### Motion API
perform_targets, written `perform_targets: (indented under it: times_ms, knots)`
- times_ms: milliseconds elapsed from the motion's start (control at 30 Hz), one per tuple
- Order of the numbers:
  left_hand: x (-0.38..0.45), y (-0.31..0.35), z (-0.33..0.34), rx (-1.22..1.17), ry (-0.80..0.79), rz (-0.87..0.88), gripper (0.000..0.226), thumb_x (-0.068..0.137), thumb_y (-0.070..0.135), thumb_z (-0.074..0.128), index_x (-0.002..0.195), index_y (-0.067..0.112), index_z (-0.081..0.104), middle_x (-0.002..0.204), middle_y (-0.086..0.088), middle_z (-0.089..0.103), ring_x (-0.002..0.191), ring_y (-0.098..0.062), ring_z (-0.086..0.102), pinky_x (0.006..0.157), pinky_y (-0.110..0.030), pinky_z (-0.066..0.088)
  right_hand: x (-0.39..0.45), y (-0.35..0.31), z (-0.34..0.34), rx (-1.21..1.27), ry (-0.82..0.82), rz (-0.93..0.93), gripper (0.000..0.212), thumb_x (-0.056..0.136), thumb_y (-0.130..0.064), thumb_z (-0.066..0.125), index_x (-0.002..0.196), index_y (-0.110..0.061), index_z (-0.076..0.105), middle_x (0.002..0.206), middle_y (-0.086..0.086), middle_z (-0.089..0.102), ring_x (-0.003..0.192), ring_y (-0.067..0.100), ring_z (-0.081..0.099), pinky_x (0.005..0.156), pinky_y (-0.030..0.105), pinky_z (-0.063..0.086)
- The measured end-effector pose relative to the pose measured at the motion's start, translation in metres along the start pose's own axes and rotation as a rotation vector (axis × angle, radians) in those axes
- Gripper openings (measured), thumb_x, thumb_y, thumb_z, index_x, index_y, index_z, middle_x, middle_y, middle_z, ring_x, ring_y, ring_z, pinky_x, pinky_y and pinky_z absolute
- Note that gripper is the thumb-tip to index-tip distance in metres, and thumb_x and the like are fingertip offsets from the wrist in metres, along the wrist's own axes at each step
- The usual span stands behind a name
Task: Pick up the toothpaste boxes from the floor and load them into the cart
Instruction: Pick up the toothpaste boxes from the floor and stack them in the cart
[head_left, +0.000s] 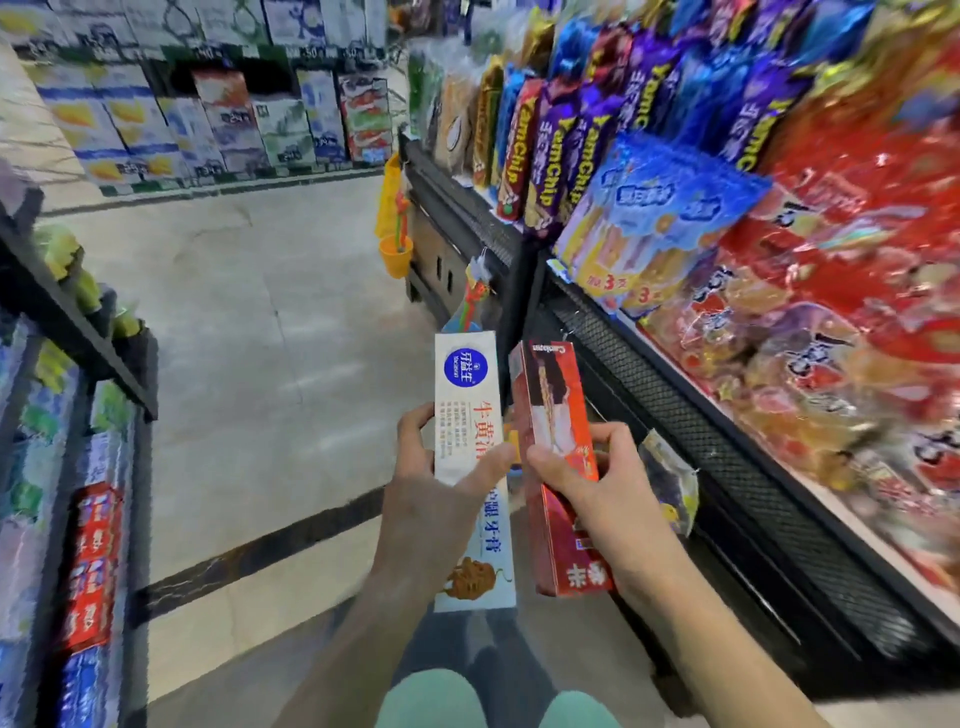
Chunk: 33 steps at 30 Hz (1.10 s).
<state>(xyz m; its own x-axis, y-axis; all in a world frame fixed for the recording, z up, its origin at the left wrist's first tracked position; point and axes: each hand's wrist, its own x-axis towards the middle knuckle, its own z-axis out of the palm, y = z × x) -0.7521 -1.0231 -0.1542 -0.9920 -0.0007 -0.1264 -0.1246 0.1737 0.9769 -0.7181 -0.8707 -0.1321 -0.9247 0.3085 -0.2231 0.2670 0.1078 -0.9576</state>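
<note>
My left hand (431, 499) grips a long white toothpaste box (465, 395) with a blue round logo and orange lettering, held upright in front of me. My right hand (592, 483) grips a red toothpaste box (550, 400) right beside it, also upright and tilted slightly. Both boxes are lifted off the floor at about waist height, nearly touching each other. No cart shows in the head view.
A snack shelf (727, 260) with a black mesh front edge (727, 457) runs along my right. A dark shelf unit (78, 467) with boxed goods stands at my left. Tiled aisle floor (249, 291) stretches ahead to stacked cartons (208, 119). An orange holder (396, 254) hangs on the shelf end.
</note>
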Motion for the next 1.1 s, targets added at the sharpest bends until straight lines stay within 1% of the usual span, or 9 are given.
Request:
perform_targets:
  times_ms: [67, 200, 300, 467, 633, 800, 867, 967, 1100]
  knots:
    - [0.004, 0.007, 0.024, 0.019, -0.063, 0.024, 0.053, 0.082, 0.044, 0.078, 0.115, 0.048, 0.037, 0.095, 0.036, 0.058, 0.086, 0.015, 0.063, 0.057, -0.011, 0.051, -0.005, 0.001, -0.024, 0.038, 0.092, -0.001, 0.051, 0.076, -0.045, 0.082, 0.112, -0.026, 0.051, 0.106, -0.005, 0.070, 0.086, 0.008, 0.073, 0.085, 0.042, 0.060]
    - [0.006, 0.022, 0.068, 0.048, -0.239, 0.041, 0.057, 0.081, 0.047, 0.078, 0.121, 0.050, 0.038, 0.106, 0.028, 0.063, 0.089, 0.001, 0.068, 0.070, -0.021, 0.054, -0.020, 0.011, -0.062, 0.143, 0.305, 0.037, 0.059, 0.067, -0.050, 0.083, 0.111, -0.026, 0.052, 0.100, -0.006, 0.073, 0.090, 0.014, 0.074, 0.087, 0.049, 0.058]
    - [0.008, 0.034, 0.095, 0.068, -0.396, 0.086, 0.063, 0.078, 0.045, 0.080, 0.126, 0.048, 0.038, 0.102, 0.031, 0.063, 0.085, 0.010, 0.066, 0.060, -0.012, 0.049, -0.032, 0.015, -0.082, 0.194, 0.450, 0.091, 0.066, 0.061, -0.057, 0.081, 0.111, -0.028, 0.051, 0.103, -0.005, 0.073, 0.089, 0.016, 0.074, 0.086, 0.050, 0.059]
    - [-0.001, 0.051, 0.148, 0.079, -0.760, 0.117, 0.065, 0.075, 0.043, 0.080, 0.128, 0.038, 0.044, 0.106, 0.018, 0.068, 0.088, -0.003, 0.069, 0.071, -0.023, 0.050, -0.071, 0.027, -0.108, 0.257, 0.814, 0.168, 0.058, 0.065, -0.052, 0.082, 0.109, -0.030, 0.051, 0.096, -0.008, 0.073, 0.082, 0.010, 0.074, 0.080, 0.038, 0.060]
    - [-0.036, 0.054, 0.209, 0.077, -1.234, 0.114, 0.056, 0.071, 0.045, 0.080, 0.116, 0.042, 0.046, 0.099, 0.028, 0.069, 0.087, 0.016, 0.063, 0.074, -0.016, 0.046, -0.134, 0.045, -0.121, 0.362, 1.225, 0.245, 0.049, 0.072, -0.043, 0.082, 0.108, -0.030, 0.051, 0.089, -0.008, 0.074, 0.079, 0.012, 0.073, 0.073, 0.039, 0.060]
    - [-0.128, 0.054, 0.263, 0.156, -1.661, 0.187, 0.054, 0.078, 0.045, 0.080, 0.119, 0.047, 0.045, 0.102, 0.027, 0.069, 0.092, 0.006, 0.067, 0.086, -0.035, 0.053, -0.216, 0.067, -0.121, 0.415, 1.670, 0.266, 0.046, 0.074, -0.036, 0.083, 0.106, -0.024, 0.053, 0.083, -0.015, 0.073, 0.074, 0.006, 0.070, 0.060, 0.024, 0.054]
    - [-0.169, 0.053, 0.275, 0.163, -1.796, 0.245, 0.051, 0.080, 0.044, 0.079, 0.116, 0.048, 0.044, 0.104, 0.030, 0.066, 0.091, 0.008, 0.066, 0.083, -0.030, 0.052, -0.247, 0.074, -0.121, 0.445, 1.837, 0.276, 0.044, 0.076, -0.032, 0.084, 0.106, -0.023, 0.053, 0.080, -0.010, 0.073, 0.069, 0.007, 0.068, 0.059, 0.025, 0.054]
    - [-0.226, 0.047, 0.287, 0.187, -1.978, 0.327, 0.047, 0.080, 0.037, 0.080, 0.106, 0.047, 0.042, 0.101, 0.028, 0.066, 0.084, 0.016, 0.063, 0.064, -0.006, 0.045, -0.285, 0.093, -0.121, 0.458, 2.026, 0.312, 0.047, 0.075, -0.033, 0.087, 0.106, -0.025, 0.052, 0.090, 0.000, 0.072, 0.072, 0.014, 0.069, 0.064, 0.039, 0.057]
    - [-0.298, 0.040, 0.307, 0.202, -2.148, 0.405, 0.054, 0.075, 0.029, 0.086, 0.109, 0.040, 0.045, 0.106, 0.023, 0.067, 0.088, 0.014, 0.064, 0.067, -0.003, 0.046, -0.333, 0.117, -0.133, 0.548, 2.199, 0.293, 0.043, 0.080, -0.030, 0.082, 0.107, -0.020, 0.051, 0.094, 0.005, 0.069, 0.079, 0.024, 0.071, 0.064, 0.042, 0.058]
